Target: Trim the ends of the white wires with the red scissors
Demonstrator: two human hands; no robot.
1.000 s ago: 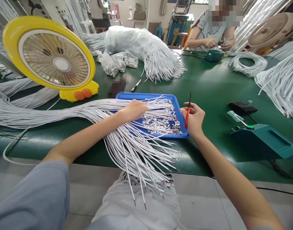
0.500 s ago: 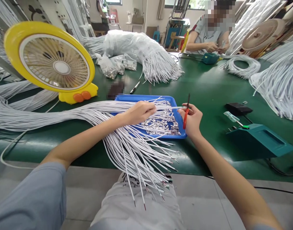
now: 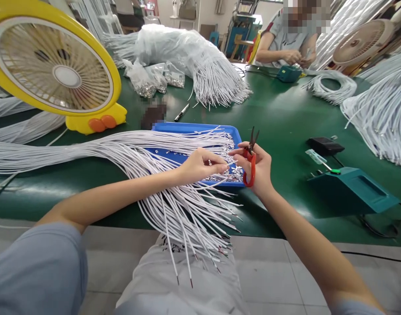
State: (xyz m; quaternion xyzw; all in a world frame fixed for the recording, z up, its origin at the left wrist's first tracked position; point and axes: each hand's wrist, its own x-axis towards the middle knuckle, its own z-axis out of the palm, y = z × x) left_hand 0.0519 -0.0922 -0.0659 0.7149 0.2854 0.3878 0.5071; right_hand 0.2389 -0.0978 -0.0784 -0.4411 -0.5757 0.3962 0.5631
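My left hand (image 3: 202, 165) pinches the end of one white cable (image 3: 231, 164) over the blue tray (image 3: 190, 128). My right hand (image 3: 257, 168) grips small red-handled scissors (image 3: 249, 158), blades up and slightly apart, right beside that cable end. A thick bundle of white cables (image 3: 121, 151) runs from the left across the tray, and more cable ends (image 3: 190, 218) fan over the table edge onto my lap. Small silver metal pieces (image 3: 228, 175) lie in the tray.
A yellow desk fan (image 3: 56, 74) stands at the left. A teal device (image 3: 351, 192) and a black box (image 3: 325, 145) sit at the right. Bagged cables (image 3: 200, 61), small bags of metal parts (image 3: 148, 83) and a pen (image 3: 181, 113) lie behind. Another person (image 3: 290, 43) works at the far side.
My left hand lifted one cable out of the bundle and drew it toward me. My right hand with the scissors came in to meet it; the blades parted a little.
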